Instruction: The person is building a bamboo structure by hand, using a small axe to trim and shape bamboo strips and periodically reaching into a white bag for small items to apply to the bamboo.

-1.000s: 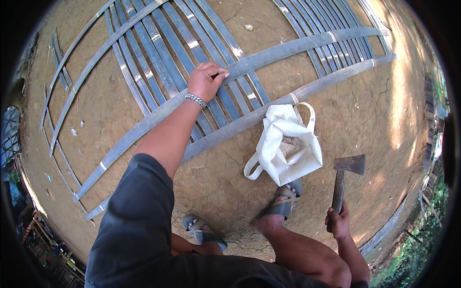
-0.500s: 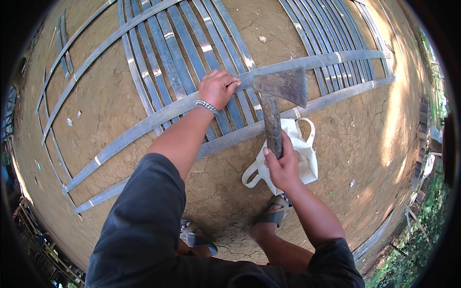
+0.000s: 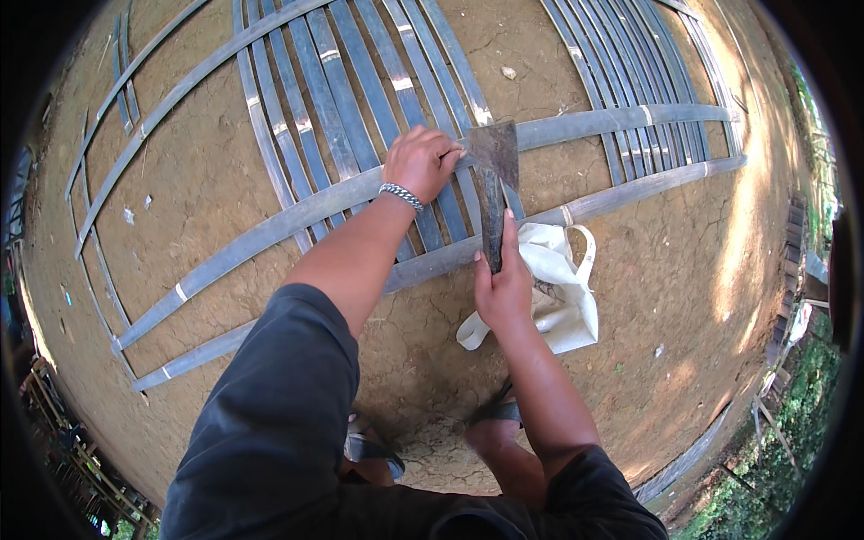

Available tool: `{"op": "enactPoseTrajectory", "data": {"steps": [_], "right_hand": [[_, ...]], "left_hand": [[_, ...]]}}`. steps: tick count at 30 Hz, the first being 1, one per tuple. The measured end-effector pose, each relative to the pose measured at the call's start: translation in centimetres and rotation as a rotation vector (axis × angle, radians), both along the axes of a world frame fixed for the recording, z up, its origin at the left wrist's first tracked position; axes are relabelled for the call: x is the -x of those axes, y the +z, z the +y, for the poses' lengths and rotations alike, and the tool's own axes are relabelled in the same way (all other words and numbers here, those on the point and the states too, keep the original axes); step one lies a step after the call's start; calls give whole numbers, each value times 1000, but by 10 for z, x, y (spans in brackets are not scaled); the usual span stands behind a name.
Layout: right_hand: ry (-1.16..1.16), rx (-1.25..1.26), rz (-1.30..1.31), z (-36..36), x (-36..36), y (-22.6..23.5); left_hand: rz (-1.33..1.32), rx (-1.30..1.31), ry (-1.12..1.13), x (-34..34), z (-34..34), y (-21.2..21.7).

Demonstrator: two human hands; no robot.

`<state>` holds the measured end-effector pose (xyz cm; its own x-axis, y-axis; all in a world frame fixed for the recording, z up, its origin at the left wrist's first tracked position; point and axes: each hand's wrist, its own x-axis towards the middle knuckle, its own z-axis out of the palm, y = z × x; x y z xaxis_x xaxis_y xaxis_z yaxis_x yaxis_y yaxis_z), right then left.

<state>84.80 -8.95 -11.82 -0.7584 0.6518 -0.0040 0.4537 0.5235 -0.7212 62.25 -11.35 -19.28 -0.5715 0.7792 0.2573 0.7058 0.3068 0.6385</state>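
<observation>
My right hand is wrapped round the dark handle of a hatchet. The hatchet's broad, rusty head hangs over the upper cross slat, a long grey bamboo strip, just right of my left hand. That left hand has its fingers pinched together at the slat and wears a chain bracelet at the wrist. Whatever sits between its fingertips is too small to make out. Under the cross slat run several narrow bamboo slats, lying lengthwise away from me.
A white cloth bag with handles lies on the cracked dirt ground beside my feet. A nearer cross slat runs below my hands. More slats lie at the far right, and thin strips at the left.
The hatchet has moved left, its head now close beside my left hand and turned more edge-on. My left hand keeps its pinch at the slat.
</observation>
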Motion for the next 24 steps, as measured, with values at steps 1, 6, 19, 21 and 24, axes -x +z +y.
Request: {"op": "enactPoseTrajectory", "data": {"steps": [1,6,19,21,24], "right_hand": [[3,54,-83,3,1,-2],[-39,345,-351,15,7,13],[-40,109,-150,14,3,13],[-56,-15,49,10,0,7],[-17,-83,3,12,1,6]], "left_hand": [[10,31,2,0,1,0],[33,26,5,2,-1,-4],[11,43,22,1,0,-2],[-26,33,34,-2,2,1],[-45,51,19,-1,2,3]]}}
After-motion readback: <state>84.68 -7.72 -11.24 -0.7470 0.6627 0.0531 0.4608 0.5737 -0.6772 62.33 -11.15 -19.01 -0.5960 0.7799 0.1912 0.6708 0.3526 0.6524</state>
